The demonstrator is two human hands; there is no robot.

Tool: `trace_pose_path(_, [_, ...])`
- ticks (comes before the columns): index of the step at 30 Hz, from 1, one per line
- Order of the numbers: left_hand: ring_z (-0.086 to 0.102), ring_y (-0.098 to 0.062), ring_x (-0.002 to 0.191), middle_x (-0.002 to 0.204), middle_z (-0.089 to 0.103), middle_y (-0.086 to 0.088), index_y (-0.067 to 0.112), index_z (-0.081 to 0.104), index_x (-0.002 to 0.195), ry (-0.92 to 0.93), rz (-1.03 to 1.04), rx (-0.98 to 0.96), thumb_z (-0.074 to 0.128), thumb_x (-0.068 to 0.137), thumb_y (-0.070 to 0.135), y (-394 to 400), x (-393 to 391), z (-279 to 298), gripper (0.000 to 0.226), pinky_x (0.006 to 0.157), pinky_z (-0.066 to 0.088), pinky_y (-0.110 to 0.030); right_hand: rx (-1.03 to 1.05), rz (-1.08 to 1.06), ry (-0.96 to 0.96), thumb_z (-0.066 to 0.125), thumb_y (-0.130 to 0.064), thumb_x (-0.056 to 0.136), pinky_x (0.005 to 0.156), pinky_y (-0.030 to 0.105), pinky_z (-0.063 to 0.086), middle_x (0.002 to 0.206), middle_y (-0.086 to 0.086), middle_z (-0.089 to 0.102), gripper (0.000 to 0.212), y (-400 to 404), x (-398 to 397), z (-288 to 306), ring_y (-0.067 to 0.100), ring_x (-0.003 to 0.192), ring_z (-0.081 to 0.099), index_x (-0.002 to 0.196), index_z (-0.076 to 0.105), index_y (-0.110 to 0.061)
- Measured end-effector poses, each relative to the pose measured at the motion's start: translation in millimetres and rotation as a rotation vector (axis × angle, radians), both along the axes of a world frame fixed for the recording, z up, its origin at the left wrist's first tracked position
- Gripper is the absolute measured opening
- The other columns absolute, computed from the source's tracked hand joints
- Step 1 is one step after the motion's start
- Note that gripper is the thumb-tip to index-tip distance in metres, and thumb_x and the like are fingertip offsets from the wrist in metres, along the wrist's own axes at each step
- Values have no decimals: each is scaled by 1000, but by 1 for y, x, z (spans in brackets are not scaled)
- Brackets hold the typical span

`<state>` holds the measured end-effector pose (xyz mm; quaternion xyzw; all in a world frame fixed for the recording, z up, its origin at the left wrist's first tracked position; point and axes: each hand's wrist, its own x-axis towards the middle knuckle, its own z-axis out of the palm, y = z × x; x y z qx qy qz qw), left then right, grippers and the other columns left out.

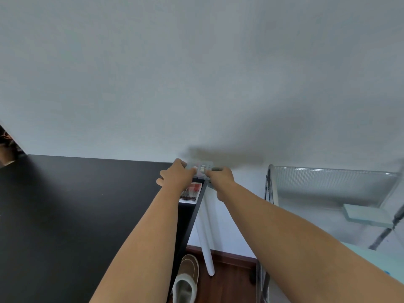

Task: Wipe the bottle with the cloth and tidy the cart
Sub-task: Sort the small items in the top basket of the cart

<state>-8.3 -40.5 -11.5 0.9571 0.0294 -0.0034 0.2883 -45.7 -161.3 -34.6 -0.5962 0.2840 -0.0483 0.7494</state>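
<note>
A small clear object (202, 169), possibly the bottle though it is too blurred to be sure, is held up in front of the pale wall, just above the far right corner of the black tabletop (76, 215). It looks transparent with pale contents and lies roughly level. A scrap of grey-green material, likely the cloth (211, 185), shows at its right end and hangs just below it. The cart (328, 182) stands well to the right of the tabletop: its upper tray is clear ribbed plastic with a rounded rim on a dark frame.
</note>
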Motion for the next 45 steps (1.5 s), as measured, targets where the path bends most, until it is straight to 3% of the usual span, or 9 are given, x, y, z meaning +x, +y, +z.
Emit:
trace_pose_path(2, [51,-22,105,102,62,3,29,51,105,-59,-18,-209,60,86,43,-3,-1,8,25,87,36,-37,31,-28,-43,70,-10,85,88,39,55,104,12,60,29,-4,-2,8,24,91,61,108,52,-10])
trace_pose_path(4, [60,-18,90,103,64,-2,23,54,104,-78,-49,-488,66,87,33,-7,-4,20,23,74,47,-32,90,-44,-79,66,-8,88,83,35,55,102,11,59,24,-9,-6,19,20,81,60,107,51,-12])
trace_pose_path(9, [66,-17,79,93,68,-5,18,57,103,-60,-69,-829,73,84,28,-25,-20,50,26,66,49,-28,174,-74,-196,63,-6,89,71,28,55,110,15,61,27,-33,-20,51,23,79,60,114,54,-7])
trace_pose_path(14, [72,-14,67,94,69,-2,17,55,99,-64,-142,-933,76,82,30,-62,-46,71,30,55,50,-24,141,-91,-313,69,-6,84,86,31,54,94,9,63,32,-74,-50,76,19,72,59,114,56,-7])
trace_pose_path(22, [70,-15,65,92,68,-14,12,53,102,68,-332,-1057,76,82,15,-146,-93,71,31,64,57,-23,91,-155,-377,65,-1,88,68,27,56,91,15,64,17,-168,-122,87,24,70,62,103,59,-1])
trace_pose_path(26, [69,-20,68,94,65,-15,11,52,99,133,-383,-996,72,82,9,-183,-117,50,26,72,61,-30,-117,-252,-239,69,-5,84,53,24,49,69,8,55,9,-228,-164,62,18,56,51,84,61,-5])
trace_pose_path(33, [71,-28,80,86,65,-17,2,59,91,326,-518,-443,73,80,9,-241,-152,4,19,81,60,-48,-535,-122,195,76,-9,77,72,38,60,83,16,65,14,-276,-205,-3,27,70,64,79,62,-7])
trace_pose_path(43, [74,-30,80,68,60,-14,3,50,76,425,-433,-108,60,91,9,-269,-156,-47,19,76,62,-39,-777,214,465,59,-5,87,92,43,53,115,21,65,28,-284,-203,-31,36,103,66,115,62,1])
trace_pose_path(45, [71,-23,66,67,59,-10,3,52,79,406,-439,-5,58,92,9,-272,-155,-51,16,56,60,-25,-871,307,495,58,-8,89,93,38,52,118,14,63,29,-286,-202,-32,31,109,63,118,63,-4])
